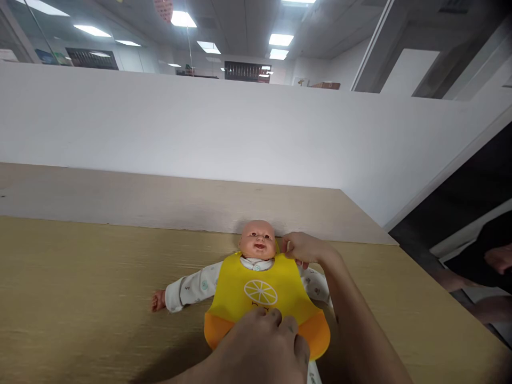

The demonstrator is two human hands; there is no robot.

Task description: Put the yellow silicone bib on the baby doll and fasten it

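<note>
A baby doll (258, 240) lies on its back on a wooden table (80, 288), wearing a white printed sleepsuit (198, 285). Over its chest sits a yellow silicone bib (260, 290) with a citrus-slice print and an orange catch pocket (316, 333). My right hand (302, 249) pinches the bib's upper edge beside the doll's neck. My left hand (262, 341) has curled fingers on the bib's lower middle, just above the pocket. The fastening at the back of the neck is hidden.
A pale wooden board (160, 205) lies behind the doll, against a white partition wall (200, 128). At the right edge, beyond the table, another person's hand (498, 258) and forearm (484, 312) show against dark clothing.
</note>
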